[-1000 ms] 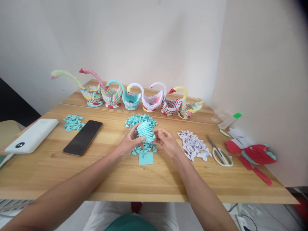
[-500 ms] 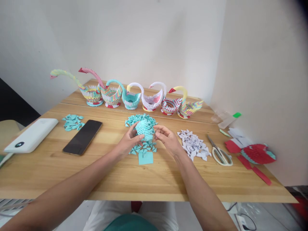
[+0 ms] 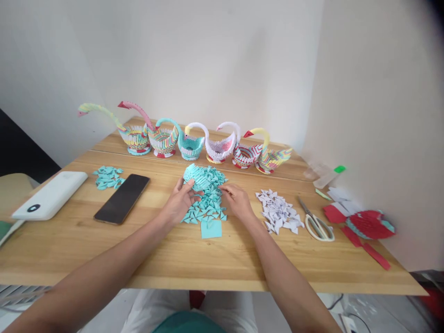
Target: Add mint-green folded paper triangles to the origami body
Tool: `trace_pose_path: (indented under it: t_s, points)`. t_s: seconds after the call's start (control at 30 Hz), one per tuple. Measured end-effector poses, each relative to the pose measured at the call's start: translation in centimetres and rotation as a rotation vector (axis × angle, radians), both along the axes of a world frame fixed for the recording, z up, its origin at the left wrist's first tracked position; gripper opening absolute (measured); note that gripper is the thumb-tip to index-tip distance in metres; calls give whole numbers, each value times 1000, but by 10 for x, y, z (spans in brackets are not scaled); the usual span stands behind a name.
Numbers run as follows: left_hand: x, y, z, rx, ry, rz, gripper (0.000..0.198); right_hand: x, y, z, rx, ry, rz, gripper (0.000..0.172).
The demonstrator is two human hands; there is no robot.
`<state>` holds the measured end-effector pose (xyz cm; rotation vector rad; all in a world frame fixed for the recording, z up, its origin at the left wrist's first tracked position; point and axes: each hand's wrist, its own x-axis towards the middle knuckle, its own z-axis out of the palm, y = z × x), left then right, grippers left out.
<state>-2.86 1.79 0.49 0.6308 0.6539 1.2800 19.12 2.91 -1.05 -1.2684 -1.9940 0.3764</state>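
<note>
My left hand is closed on a turquoise folded-paper piece, built of many small units, held over the left part of a turquoise pile. Beside the right edge of that pile of turquoise paper triangles is my right hand, its thumb and forefinger pinched together; whatever is between the fingertips is too small to name. A turquoise paper square lies at the near edge of the pile.
Several folded-paper swans stand in a row behind. Leftward lie a phone, a white power bank and turquoise triangles. Rightward are white triangles, scissors and a red paper piece.
My left hand has moved left with the turquoise piece, which is now farther from my right hand. My right hand has shifted slightly down, to the pile's right edge. The view has shifted slightly.
</note>
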Motion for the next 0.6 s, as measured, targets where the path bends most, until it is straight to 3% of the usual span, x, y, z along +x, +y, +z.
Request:
trace_pose_path:
  t_s: [0.17, 0.3, 0.47, 0.6]
  points:
    - [0, 1, -3, -1, -18, -9, 46, -10, 4, 5, 112, -369, 150, 38]
    - [0, 2, -6, 9, -23, -22, 45, -16, 4, 7, 120, -515, 146, 38]
    - [1, 2, -8, 12, -30, -35, 48, -19, 3, 4, 131, -554, 87, 27]
    - [2, 2, -10, 18, -24, -54, 48, -14, 0, 1, 96, -366, 62, 24]
